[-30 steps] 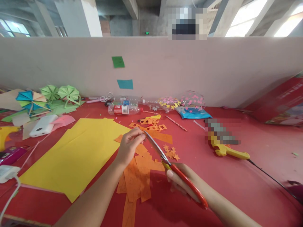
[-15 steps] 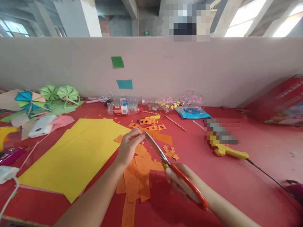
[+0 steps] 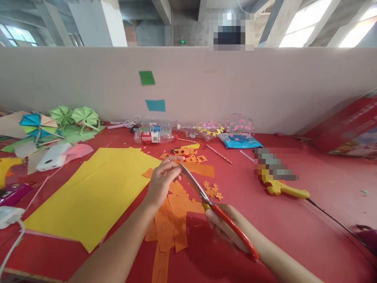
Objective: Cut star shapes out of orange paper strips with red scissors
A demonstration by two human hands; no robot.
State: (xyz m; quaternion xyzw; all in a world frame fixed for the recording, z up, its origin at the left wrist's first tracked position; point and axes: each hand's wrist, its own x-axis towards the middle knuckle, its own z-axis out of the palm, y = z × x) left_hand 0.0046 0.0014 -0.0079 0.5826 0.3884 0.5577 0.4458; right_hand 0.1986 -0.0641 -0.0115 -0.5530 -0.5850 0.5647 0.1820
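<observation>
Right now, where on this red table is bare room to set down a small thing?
The red table has a mostly bare patch between the orange stars and the yellow glue gun, beyond the right hand. Crowded: the left, with yellow sheets; the middle, with orange strips; along the wall, with bottles.

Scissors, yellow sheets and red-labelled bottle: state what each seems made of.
Scissors: silvery blades with a metallic sheen, so likely metal; smooth, glossy red handle, probably plastic. Yellow sheets: matt, with straight thin edges; paper or thin card. Red-labelled bottle: see-through and shiny, so probably plastic.
</observation>
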